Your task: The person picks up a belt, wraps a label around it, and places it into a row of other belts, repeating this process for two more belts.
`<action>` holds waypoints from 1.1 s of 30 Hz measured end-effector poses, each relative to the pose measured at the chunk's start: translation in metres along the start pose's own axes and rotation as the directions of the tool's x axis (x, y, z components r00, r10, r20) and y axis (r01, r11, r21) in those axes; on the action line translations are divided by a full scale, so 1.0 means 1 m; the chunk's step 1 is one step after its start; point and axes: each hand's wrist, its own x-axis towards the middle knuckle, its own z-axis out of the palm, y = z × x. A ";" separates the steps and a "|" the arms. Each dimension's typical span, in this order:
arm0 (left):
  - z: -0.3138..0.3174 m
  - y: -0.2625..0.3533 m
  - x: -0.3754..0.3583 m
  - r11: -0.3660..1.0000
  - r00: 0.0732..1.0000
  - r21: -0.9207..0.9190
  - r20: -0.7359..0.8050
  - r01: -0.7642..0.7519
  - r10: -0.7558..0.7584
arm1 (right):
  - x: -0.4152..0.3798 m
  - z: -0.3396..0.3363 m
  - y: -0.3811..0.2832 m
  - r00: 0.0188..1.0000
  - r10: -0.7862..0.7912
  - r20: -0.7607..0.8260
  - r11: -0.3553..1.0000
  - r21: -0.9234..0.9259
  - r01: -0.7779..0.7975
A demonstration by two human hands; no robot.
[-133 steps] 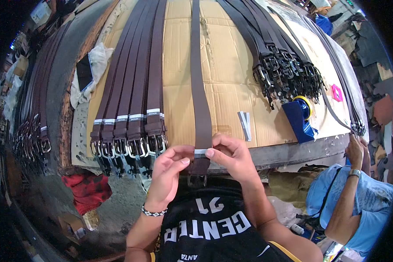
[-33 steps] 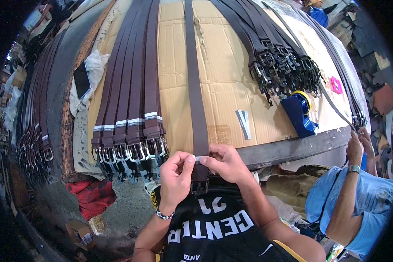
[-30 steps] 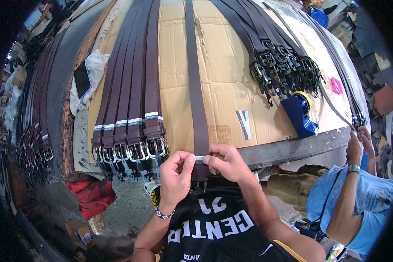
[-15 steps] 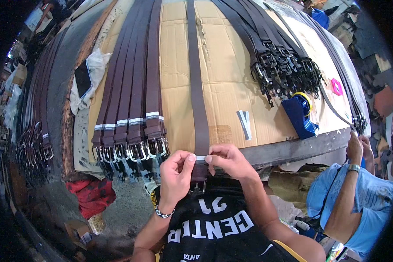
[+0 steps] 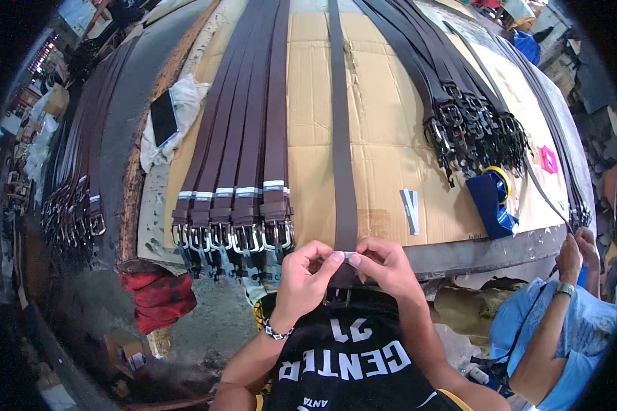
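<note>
A long dark-brown belt runs down the cardboard to the table's near edge, its buckle hanging close to my shirt. Across the belt lies a small white label strip. My left hand pinches the strip's left end, thumb on top of the belt. At the other end, my right hand is closed on the strip with thumb and fingers. The fingertips partly hide the strip. Two loose label strips lie on the cardboard to the right.
Labelled brown belts lie in rows to the left, buckles over the edge. Black-buckled belts lie at right, near a blue tape dispenser. A phone rests on cloth. At far right, a co-worker's hands hold a strap.
Both thumbs have come closer together over the label strip, covering more of it. The whole view has shifted, so the table appears further right and slightly lower.
</note>
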 end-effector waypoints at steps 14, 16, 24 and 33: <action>0.005 -0.013 -0.004 0.964 0.999 -0.266 -0.040 0.003 -0.014 | 0.000 0.004 0.002 1.000 0.015 0.010 0.993 0.114 -0.016; 0.006 -0.006 -0.006 0.947 0.999 -0.318 0.009 0.046 -0.045 | 0.000 0.006 0.004 1.000 0.008 -0.001 0.985 0.171 -0.008; 0.006 -0.016 -0.001 0.880 0.969 -0.423 0.201 0.216 -0.141 | -0.003 0.000 0.010 0.997 -0.057 -0.047 0.977 0.202 0.065; -0.010 -0.017 -0.022 0.496 0.717 -0.623 0.697 0.605 0.002 | -0.002 -0.004 0.015 0.998 -0.041 0.042 0.904 0.427 0.019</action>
